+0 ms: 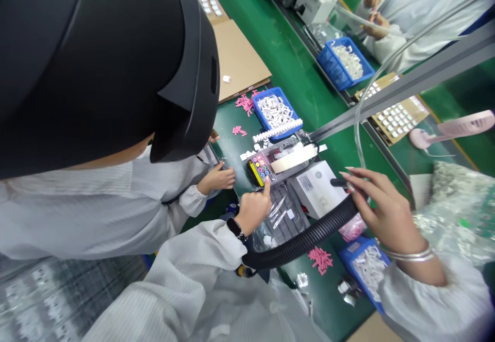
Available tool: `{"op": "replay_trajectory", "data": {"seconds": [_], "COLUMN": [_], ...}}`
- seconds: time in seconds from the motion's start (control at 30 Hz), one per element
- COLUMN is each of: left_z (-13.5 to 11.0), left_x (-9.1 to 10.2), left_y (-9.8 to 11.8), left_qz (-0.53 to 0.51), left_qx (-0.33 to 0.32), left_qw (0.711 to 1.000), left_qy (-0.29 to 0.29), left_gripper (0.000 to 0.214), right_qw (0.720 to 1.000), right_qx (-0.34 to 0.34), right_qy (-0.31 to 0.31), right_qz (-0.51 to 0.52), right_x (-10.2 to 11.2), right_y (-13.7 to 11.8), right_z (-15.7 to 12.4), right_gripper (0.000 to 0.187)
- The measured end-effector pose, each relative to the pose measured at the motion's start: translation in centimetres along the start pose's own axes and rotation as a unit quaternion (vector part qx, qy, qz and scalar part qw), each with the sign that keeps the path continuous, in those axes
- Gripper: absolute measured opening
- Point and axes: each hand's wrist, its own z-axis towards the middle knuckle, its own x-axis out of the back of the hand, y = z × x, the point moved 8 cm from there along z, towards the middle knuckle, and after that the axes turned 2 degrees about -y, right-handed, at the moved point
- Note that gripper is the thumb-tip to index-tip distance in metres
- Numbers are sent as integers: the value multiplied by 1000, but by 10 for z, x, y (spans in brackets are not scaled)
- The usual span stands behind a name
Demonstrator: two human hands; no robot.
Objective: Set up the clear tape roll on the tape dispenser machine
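Observation:
My left hand [253, 210], with a watch at the wrist, has its index finger stretched onto the keypad of a tape dispenser [277, 165]; the other fingers are folded in. That machine has a lit yellow display [256, 172], coloured buttons and a cream roll of tape [294, 157]. Over on the right, my right hand [381, 202] grips the upper end of a black corrugated hose [313, 236] between thumb and fingers. The hose arcs down toward my left sleeve. A white box [320, 190] stands behind it, beside the dispenser.
A co-worker in a black cap [185, 74] is close on the left, one hand [217, 178] near the table edge. Blue bins [276, 92] of white parts, pink pieces [320, 259] and cardboard [242, 55] lie about. A grey metal bar [421, 71] crosses diagonally. Another person [421, 22] works opposite.

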Motion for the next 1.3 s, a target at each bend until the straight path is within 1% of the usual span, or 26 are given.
{"op": "replay_trajectory", "data": {"seconds": [0.27, 0.4, 0.7, 0.97, 1.1, 1.3], "left_z": [-6, -9, -9, -10, -12, -11], "left_x": [-6, -9, -7, -9, -10, -6], "left_y": [-3, -5, -4, -5, -4, 0], "left_qz": [-13, -13, -10, -6, 3, 11], "left_qx": [-10, -12, -4, 2, 7, 13], "left_qw": [1000, 1000, 999, 999, 1000, 1000], "left_qy": [12, 19, 48, 33, 23, 2], "left_gripper": [65, 62, 60, 63, 63, 64], "right_qw": [1000, 1000, 1000, 1000, 999, 999], "right_qx": [-18, -22, -20, -17, -19, -26], "right_qy": [8, 4, 11, 17, 15, 15], "right_qz": [9, 11, 16, 19, 21, 27], "right_x": [-1, -3, -1, -1, -2, -3], "right_y": [-3, -4, -7, -11, -10, -11], "right_z": [-5, -5, -5, -6, -7, -7], "right_gripper": [38, 38, 39, 36, 38, 38]}}
